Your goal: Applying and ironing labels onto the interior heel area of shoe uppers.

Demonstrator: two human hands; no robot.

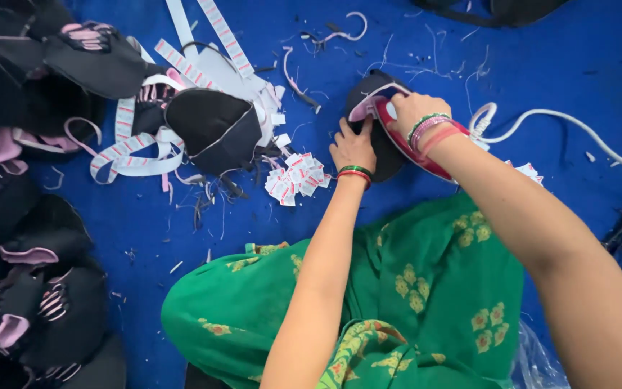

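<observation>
The right hand (pixel 410 109) is gripping a red iron (pixel 404 140), pressing a black fabric piece (pixel 368 94); the left hand (pixel 353 146), at its eight o'clock, is lying flat, best kept clear of the soleplate.

Black fabric pieces with pink trim (pixel 30 238) lie heaped at the left on the blue cloth (pixel 563 65), with white label strips (pixel 181 57), small cut tags (pixel 295 176) and loose thread scraps nearby

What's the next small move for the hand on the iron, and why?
Probably slide the iron a little further across the black fabric piece. The right hand grips the iron on top of the piece, the left hand presses the piece flat beside it, and part of the black surface looks not yet covered.
</observation>
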